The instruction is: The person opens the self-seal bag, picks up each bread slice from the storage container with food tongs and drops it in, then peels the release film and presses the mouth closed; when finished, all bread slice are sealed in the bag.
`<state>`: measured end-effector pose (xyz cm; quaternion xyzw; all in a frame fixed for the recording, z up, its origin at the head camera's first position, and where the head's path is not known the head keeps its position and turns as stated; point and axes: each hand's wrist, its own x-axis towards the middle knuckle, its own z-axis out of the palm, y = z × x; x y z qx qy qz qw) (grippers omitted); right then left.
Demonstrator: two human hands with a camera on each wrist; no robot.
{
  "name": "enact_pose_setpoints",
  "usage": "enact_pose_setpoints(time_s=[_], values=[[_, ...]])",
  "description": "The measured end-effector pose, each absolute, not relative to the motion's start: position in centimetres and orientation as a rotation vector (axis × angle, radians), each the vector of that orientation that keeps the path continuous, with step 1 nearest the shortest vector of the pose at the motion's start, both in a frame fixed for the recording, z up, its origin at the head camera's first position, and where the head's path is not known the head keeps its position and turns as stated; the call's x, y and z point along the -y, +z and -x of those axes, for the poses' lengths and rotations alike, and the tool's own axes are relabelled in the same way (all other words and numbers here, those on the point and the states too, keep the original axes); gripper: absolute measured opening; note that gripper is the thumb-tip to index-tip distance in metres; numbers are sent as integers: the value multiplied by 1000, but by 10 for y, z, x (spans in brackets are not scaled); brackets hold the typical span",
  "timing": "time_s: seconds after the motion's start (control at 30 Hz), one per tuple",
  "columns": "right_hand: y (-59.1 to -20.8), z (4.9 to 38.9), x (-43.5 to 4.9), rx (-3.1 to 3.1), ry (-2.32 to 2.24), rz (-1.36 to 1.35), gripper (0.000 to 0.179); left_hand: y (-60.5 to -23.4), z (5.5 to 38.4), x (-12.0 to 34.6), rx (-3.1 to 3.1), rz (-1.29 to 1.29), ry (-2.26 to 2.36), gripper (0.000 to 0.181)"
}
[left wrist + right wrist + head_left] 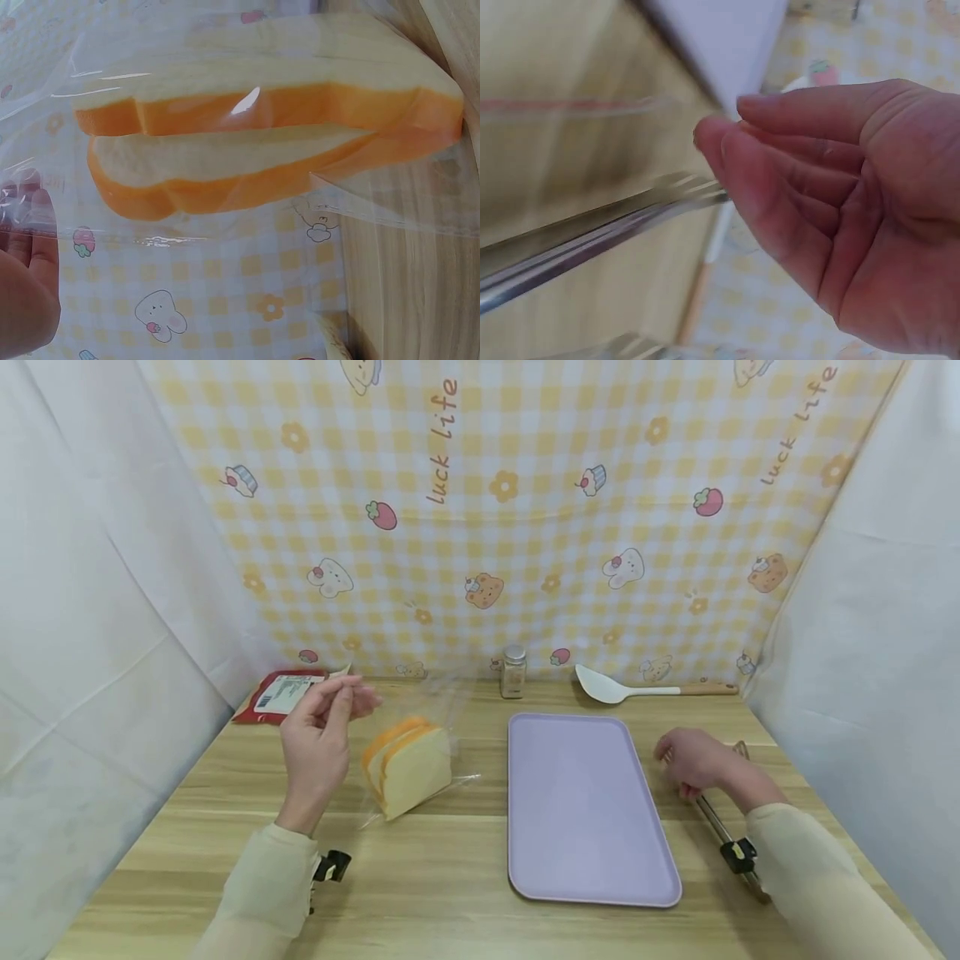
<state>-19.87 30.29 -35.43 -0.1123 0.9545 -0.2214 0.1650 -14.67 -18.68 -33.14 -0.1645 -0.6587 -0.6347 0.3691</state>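
With thumb and fingertips, my left hand [317,756] pinches the upper edge of a clear plastic bag [450,681]. Two slices of bread [416,770], pale with orange-brown crusts, are inside it; in the left wrist view the bread [232,112] fills the upper half. Whether the bag touches the table I cannot tell. On the right side, my right hand [696,762] is just over a pair of metal tongs [714,820]. Its fingers [757,195] are loosely bent with nothing seen between them, and the tongs [592,240] lie behind them, blurred.
Between the hands a lilac tray [585,810] lies on the wooden table [420,877]. Behind it stand a small spice jar [513,672] and, lying down, a white spatula [607,687] with a wooden handle. A red packet [262,706] is at the back left.
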Motion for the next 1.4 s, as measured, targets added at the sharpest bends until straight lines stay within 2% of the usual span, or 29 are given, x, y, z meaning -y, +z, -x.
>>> enact_pose_setpoints(time_s=[0.17,0.33,0.6,0.73,0.97,1.4], values=[[-330,206,-271,-2825,-628,411,44,-332,146,188,1691,416,-1629,24],[-315,220,-215,-2842,-956,539,43,-332,145,190,1696,417,-1622,23],[-314,248,-116,-2360,-1585,672,53,-334,146,192,1701,358,-1644,23],[-313,252,-88,-2183,-1740,681,45,-334,146,192,1695,363,-1650,24],[-309,251,-78,-2157,-1867,682,20,-333,145,196,1669,364,-1628,24],[-312,247,-86,-2131,-1906,680,18,-334,147,206,1738,225,-1771,28]])
